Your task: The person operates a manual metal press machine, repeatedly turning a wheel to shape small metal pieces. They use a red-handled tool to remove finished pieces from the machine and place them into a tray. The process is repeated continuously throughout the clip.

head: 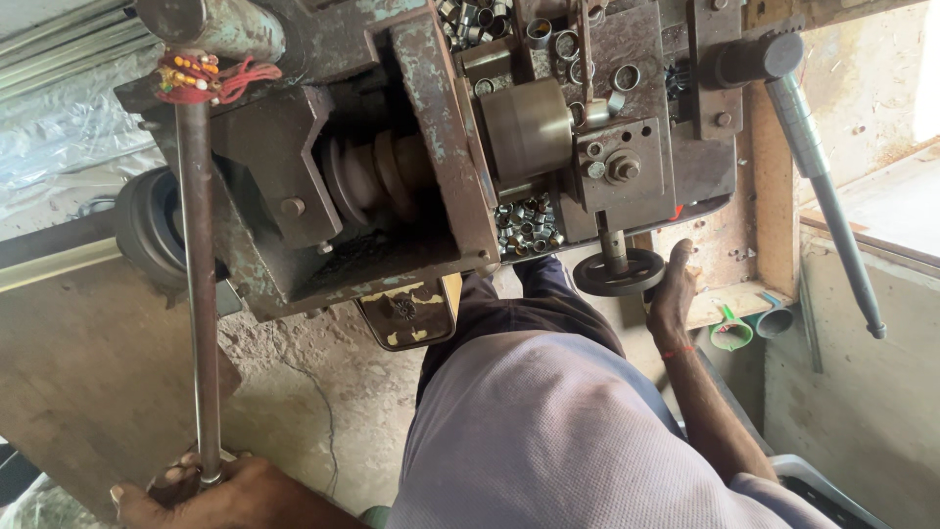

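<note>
Daylight floods in from the far right, blowing out the wall [920,69] there to white glare. The machine [392,147] sits dim and shadowed (detail stays sharp), edges bending slightly.

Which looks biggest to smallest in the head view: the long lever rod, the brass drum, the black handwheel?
1. Long lever rod, held by the left hand.
2. Brass drum.
3. Black handwheel, at the right hand; close to the drum, so unsure.
</note>
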